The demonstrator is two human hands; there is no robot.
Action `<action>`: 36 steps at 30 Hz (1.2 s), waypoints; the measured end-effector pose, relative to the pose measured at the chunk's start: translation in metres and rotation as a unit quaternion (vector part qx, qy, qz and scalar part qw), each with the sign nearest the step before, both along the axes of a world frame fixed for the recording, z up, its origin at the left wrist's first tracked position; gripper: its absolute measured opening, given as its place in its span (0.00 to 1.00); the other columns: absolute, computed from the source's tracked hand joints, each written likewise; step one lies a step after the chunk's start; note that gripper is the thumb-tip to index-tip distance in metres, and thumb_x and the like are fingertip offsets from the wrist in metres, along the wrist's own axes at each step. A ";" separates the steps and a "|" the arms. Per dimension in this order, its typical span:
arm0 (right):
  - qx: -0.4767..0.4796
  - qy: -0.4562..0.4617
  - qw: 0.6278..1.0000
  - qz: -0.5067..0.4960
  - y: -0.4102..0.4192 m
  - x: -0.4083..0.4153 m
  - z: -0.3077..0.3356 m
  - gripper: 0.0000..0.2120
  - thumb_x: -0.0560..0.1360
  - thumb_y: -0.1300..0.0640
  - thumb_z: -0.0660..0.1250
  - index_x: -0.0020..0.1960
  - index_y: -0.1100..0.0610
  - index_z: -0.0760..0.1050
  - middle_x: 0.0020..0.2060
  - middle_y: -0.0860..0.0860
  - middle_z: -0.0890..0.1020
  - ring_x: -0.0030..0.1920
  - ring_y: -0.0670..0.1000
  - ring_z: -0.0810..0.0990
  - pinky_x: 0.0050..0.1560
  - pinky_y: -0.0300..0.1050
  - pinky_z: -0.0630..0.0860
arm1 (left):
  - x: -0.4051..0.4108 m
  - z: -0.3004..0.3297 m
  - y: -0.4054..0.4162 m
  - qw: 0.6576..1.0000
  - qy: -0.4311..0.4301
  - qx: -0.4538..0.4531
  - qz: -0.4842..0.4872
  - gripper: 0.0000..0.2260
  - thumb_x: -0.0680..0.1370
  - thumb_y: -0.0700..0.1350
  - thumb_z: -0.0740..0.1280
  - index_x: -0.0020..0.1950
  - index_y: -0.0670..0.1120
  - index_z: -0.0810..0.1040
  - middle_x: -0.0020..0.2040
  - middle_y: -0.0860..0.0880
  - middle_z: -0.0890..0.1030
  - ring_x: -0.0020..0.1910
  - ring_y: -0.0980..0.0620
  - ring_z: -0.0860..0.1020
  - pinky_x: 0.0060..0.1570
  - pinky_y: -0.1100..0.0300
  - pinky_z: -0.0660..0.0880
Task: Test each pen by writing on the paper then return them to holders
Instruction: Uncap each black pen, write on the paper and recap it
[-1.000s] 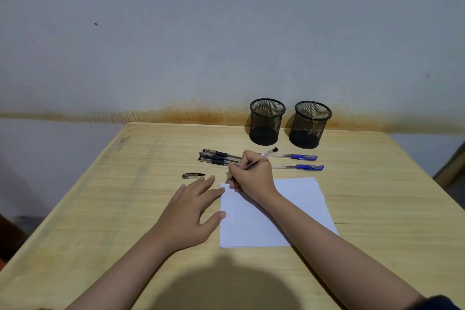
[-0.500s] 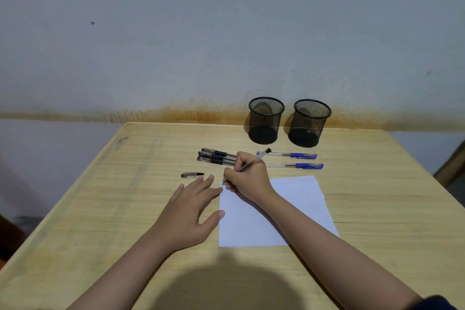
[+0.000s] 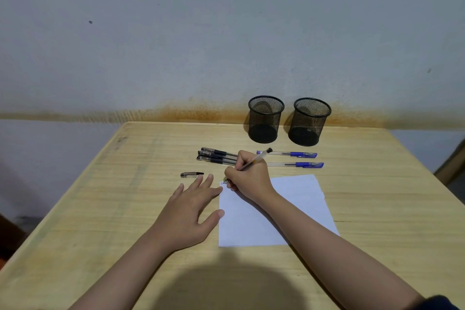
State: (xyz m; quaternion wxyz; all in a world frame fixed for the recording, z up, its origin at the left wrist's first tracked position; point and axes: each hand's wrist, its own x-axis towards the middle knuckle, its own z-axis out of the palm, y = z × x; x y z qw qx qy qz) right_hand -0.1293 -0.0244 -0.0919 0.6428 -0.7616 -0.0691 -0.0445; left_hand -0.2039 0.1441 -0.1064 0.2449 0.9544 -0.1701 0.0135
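My right hand (image 3: 247, 175) grips an uncapped clear pen (image 3: 259, 158), its tip touching the top left corner of the white paper (image 3: 297, 199), where a small mark shows. My left hand (image 3: 192, 205) lies flat with fingers spread, its thumb and fingertip on the paper's left edge. The pen's black cap (image 3: 191, 174) lies just beyond my left fingers. Several black-capped pens (image 3: 216, 155) lie behind my right hand, and two blue-capped pens (image 3: 297, 159) lie to their right. Two empty black mesh holders (image 3: 265, 119) (image 3: 309, 121) stand at the table's far edge.
The wooden table (image 3: 113, 196) stands against a grey wall with a rusty stain line. Its left edge drops to a dark floor. A wooden object shows at the far right beyond the table.
My right hand has shifted slightly as the pen tip works at the paper's top left corner; a small mark now shows there. My left hand stays in place.
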 end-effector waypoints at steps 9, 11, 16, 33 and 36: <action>0.002 0.004 1.000 -0.010 0.000 0.001 0.000 0.15 0.68 0.71 0.66 0.31 0.60 0.63 0.26 0.59 0.70 0.26 0.59 0.76 0.24 0.41 0.73 | 0.000 0.000 0.000 1.000 -0.003 0.004 0.000 0.28 0.72 0.66 0.51 0.71 0.61 0.62 0.75 0.60 0.51 0.74 0.63 0.45 0.73 0.54 0.45; 0.009 0.005 1.000 -0.014 -0.001 0.001 -0.001 0.15 0.68 0.72 0.66 0.30 0.59 0.63 0.25 0.58 0.69 0.25 0.58 0.75 0.23 0.41 0.73 | 0.001 0.000 0.000 1.000 -0.003 0.007 -0.001 0.28 0.72 0.66 0.51 0.71 0.61 0.62 0.76 0.60 0.51 0.74 0.63 0.45 0.73 0.54 0.45; -0.008 0.000 1.000 -0.010 -0.002 0.002 -0.001 0.16 0.68 0.71 0.67 0.30 0.59 0.63 0.26 0.59 0.70 0.26 0.58 0.76 0.23 0.40 0.74 | 0.001 0.000 0.000 1.000 -0.008 0.008 0.000 0.28 0.72 0.66 0.51 0.71 0.60 0.62 0.76 0.60 0.52 0.74 0.62 0.45 0.73 0.53 0.45; 0.230 0.091 0.968 0.046 -0.002 0.010 -0.004 0.13 0.74 0.72 0.63 0.34 0.61 0.67 0.24 0.56 0.74 0.25 0.53 0.76 0.27 0.42 0.72 | 0.025 0.016 0.015 0.971 -0.195 -0.075 0.118 0.15 0.72 0.52 0.62 0.53 0.47 0.79 0.50 0.52 0.81 0.50 0.50 0.77 0.48 0.53 0.74; 0.234 0.076 0.965 0.087 -0.005 0.005 0.002 0.11 0.74 0.72 0.65 0.35 0.63 0.69 0.24 0.56 0.74 0.25 0.53 0.73 0.27 0.42 0.69 | 0.040 0.012 0.026 0.975 -0.142 -0.038 0.165 0.16 0.73 0.50 0.64 0.58 0.47 0.79 0.52 0.51 0.79 0.52 0.47 0.75 0.47 0.53 0.73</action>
